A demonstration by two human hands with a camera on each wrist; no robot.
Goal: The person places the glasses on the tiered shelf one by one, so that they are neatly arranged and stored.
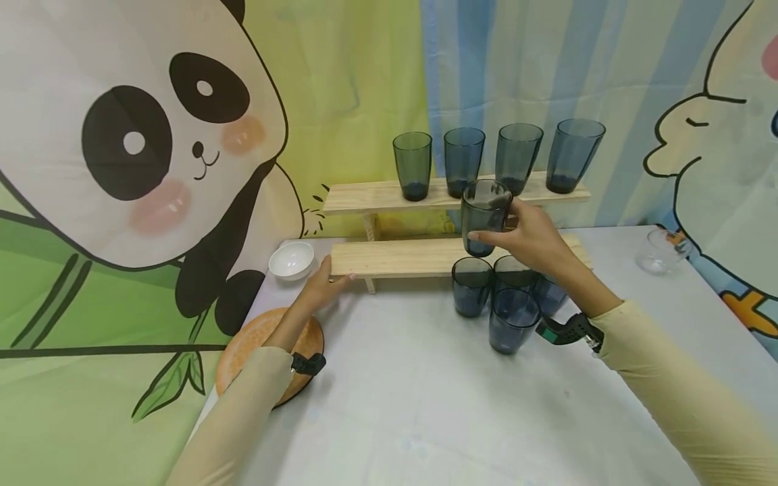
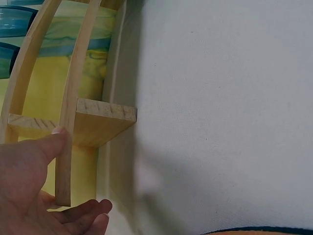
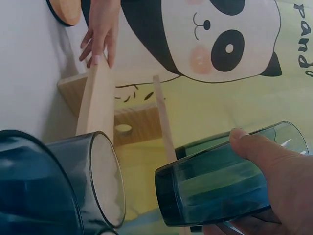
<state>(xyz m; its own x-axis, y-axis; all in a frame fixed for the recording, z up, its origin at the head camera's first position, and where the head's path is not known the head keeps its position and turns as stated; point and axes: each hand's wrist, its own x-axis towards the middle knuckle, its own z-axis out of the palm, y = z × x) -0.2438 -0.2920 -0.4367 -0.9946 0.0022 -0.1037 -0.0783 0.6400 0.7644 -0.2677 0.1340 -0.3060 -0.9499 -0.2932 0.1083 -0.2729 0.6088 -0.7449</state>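
Observation:
My right hand (image 1: 535,239) grips a tinted drinking glass (image 1: 483,219) around its side, mouth up. In the right wrist view, the base of this glass (image 3: 220,183) looks raised off the lower board of a two-tier wooden shelf (image 1: 395,258). At the left end of that board, my left hand (image 1: 322,287) holds on, its thumb (image 2: 56,139) against the wood and its other fingers around the end. Several similar glasses (image 1: 463,158) stand in a row on the upper board (image 1: 365,197). Several more, bluish glasses (image 1: 513,322) are grouped on the table before the shelf, below my right hand.
Left of the shelf sits a small white bowl (image 1: 292,261). A round orange plate-like disc (image 1: 243,344) lies under my left forearm at the table's left edge. On the far right is a clear glass vessel (image 1: 659,253). Printed curtains (image 1: 358,81) hang behind the shelf.

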